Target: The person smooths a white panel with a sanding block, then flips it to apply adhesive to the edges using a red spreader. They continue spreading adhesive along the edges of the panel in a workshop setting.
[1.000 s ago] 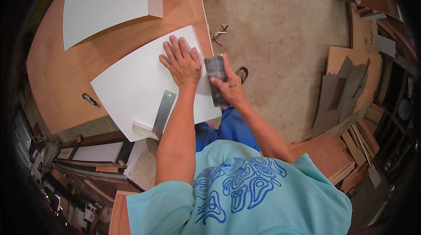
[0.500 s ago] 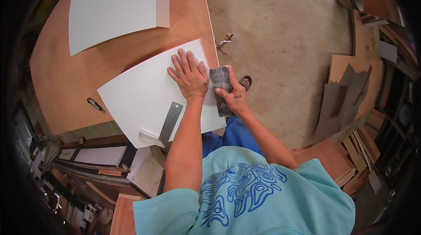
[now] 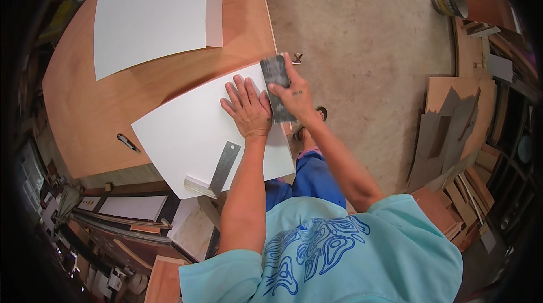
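My left hand point(image 3: 249, 109) lies flat on a white board point(image 3: 189, 116), fingers spread, close to the board's right edge. In my right hand point(image 3: 294, 92) is a dark grey sanding block point(image 3: 275, 74), gripped with the thumb across its top. The block sits along the right edge of the board, near its far corner. A try square point(image 3: 225, 166) with a metal blade and a pale stock rests on the near part of the board. To the board's left, a utility knife point(image 3: 128, 142) lies on the brown wooden tabletop point(image 3: 90, 127).
Another white panel point(image 3: 155, 17) lies farther back on the tabletop. A bucket point(image 3: 449, 2) stands at the far right. Wood sheets and offcuts point(image 3: 447, 127) lean along the right side. A dark cabinet-like piece point(image 3: 130, 212) is at the near left.
My right hand has pushed the sanding block away from me along the board's right edge, toward the far corner. My left hand still presses on the board.
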A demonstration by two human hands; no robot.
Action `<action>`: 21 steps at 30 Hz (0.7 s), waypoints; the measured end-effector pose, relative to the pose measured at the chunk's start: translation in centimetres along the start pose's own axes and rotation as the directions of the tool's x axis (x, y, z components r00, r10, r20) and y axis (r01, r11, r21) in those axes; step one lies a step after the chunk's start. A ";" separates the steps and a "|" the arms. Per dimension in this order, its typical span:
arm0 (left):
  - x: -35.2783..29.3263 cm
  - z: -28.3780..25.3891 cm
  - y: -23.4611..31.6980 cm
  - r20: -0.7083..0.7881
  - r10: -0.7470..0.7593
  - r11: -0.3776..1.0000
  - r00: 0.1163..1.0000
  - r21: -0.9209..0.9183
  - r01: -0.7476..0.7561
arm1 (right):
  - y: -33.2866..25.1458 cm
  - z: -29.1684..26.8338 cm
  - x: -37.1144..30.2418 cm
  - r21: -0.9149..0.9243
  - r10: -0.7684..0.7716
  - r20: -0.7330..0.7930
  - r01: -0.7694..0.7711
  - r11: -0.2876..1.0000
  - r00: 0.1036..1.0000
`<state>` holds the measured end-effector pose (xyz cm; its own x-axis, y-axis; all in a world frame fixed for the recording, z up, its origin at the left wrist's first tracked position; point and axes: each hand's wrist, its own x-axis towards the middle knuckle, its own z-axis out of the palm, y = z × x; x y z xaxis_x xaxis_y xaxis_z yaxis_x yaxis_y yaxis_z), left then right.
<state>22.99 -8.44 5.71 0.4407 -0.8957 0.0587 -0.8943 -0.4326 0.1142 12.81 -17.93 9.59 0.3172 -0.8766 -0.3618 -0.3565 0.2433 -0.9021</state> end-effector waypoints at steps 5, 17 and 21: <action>0.0 -0.5 0.3 0.043 -0.009 1.000 0.999 -0.024 0.010 | -0.1 -0.2 1.1 0.011 -0.031 -0.010 0.031 0.999 0.999; -0.2 -0.4 0.3 -0.005 0.030 0.999 1.000 0.016 -0.030 | 0.9 0.3 3.4 0.023 -0.111 -0.038 0.112 0.993 0.993; -0.3 0.4 0.0 -0.044 0.045 0.998 0.998 0.055 -0.043 | 3.1 0.0 -0.7 0.083 -0.099 -0.029 0.101 0.991 0.995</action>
<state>22.85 -8.21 5.31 0.4030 -0.9089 0.1072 -0.9152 -0.3990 0.0570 11.50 -16.55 7.08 0.3250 -0.9082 -0.2639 -0.2488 0.1871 -0.9503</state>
